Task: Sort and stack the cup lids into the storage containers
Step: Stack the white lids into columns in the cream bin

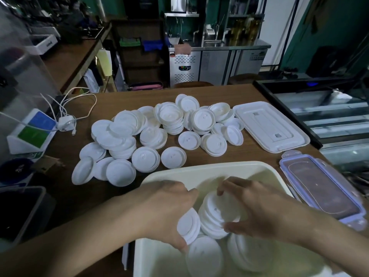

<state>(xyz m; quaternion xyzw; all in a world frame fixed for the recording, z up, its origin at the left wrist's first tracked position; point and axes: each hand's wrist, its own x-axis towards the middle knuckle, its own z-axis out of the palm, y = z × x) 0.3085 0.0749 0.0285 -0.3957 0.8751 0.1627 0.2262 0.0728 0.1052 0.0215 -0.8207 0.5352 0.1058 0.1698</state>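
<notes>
Seating a tilted lid stack (215, 214) inside the cream container (199, 166), using both hands.

Curling the right hand (259, 208) round the stack from its right side, fingers hooking over the far rim and thumb closing on the near edge. Pinching a smaller bunch of lids (188, 224) in the left hand (165, 208), touching the stack's left flank. Leaning the stack's axis up and away toward the container's far wall, so probably needing to level it before setting it beside the lids lying at the near end (203, 256). Leaving the loose pile (155, 132) on the table (249, 154) beyond the far rim, spreading leftward, apparently nearer the left hand.
</notes>
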